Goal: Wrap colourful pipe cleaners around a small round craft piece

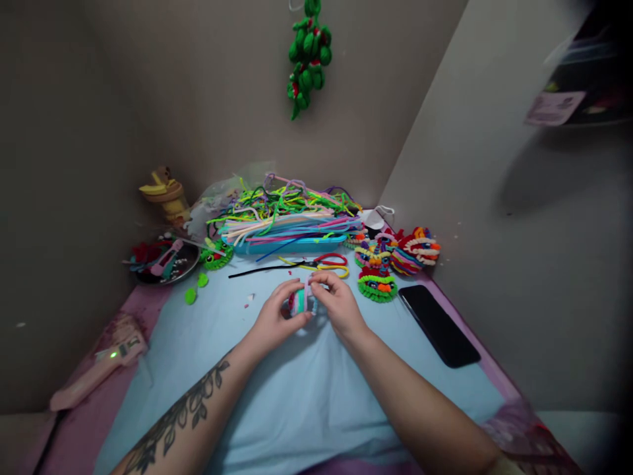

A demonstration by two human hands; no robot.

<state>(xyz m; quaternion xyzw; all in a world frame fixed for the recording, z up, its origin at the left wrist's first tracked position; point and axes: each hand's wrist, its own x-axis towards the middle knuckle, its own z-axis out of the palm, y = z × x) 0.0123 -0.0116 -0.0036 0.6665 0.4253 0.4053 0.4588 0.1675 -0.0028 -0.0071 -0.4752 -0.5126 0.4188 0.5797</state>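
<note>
Above the middle of the blue cloth, my left hand (281, 309) curls its fingers and thumb around a small pipe cleaner craft (301, 300) with teal, white, red and pale blue bands. At its right side, my right hand (337, 302) pinches a pale lilac pipe cleaner (307, 285) that stands up along the craft. Fingers hide part of both pieces. Just beyond my hands lie scissors (332, 265) with red and yellow handles, and a black pipe cleaner (257, 269).
A blue tray (291, 247) heaped with pipe cleaners stands at the back. Finished pipe cleaner figures (377, 285) and a black phone (439, 326) lie to the right. On the left are a metal bowl (188, 265), green discs (190, 296) and a pink glue gun (101, 369) with a lit green light.
</note>
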